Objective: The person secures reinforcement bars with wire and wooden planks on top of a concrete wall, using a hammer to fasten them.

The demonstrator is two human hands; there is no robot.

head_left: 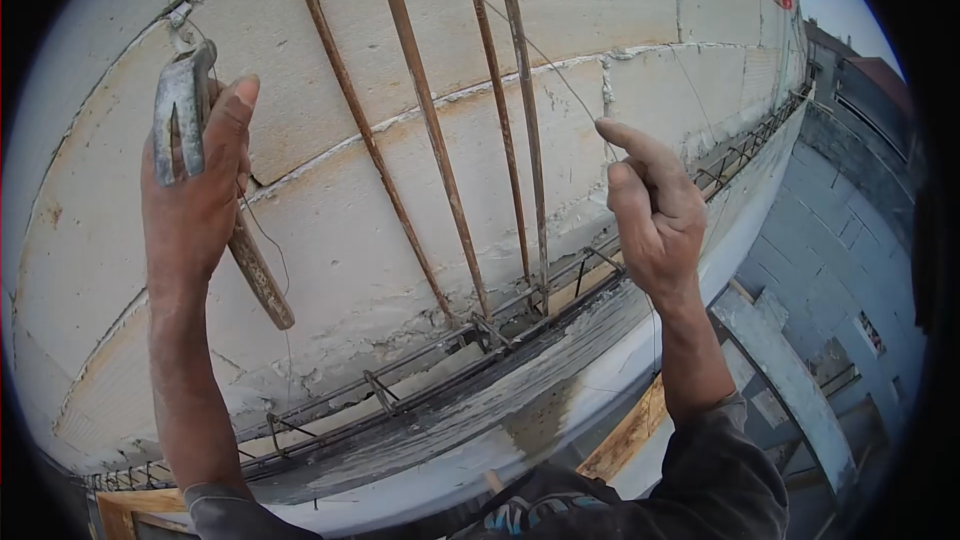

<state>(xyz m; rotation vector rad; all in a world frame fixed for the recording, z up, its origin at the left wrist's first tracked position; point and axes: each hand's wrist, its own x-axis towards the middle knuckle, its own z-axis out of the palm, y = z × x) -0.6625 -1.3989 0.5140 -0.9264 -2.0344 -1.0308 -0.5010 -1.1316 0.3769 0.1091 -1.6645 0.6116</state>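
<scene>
My left hand [195,205] is raised at the left, its fingers wrapped round a claw hammer [262,275] with a metal head upward and a worn wooden handle pointing down. A thin wire hangs in a loose curl beside that handle. On the right, my right hand [655,210] has thumb and forefinger brought close together at a thin wire [562,77]. From those fingertips the wire runs up and left across the rusty steel bars [425,105], which rise upright in front of the wall.
Pale block wall [330,210] with rough mortar joints fills the background. Along its foot runs a rebar cage [375,390] beside a concrete ledge. Below are wooden boards [625,430]. At the right, a drop leads to a lower grey surface [810,240] and neighbouring buildings.
</scene>
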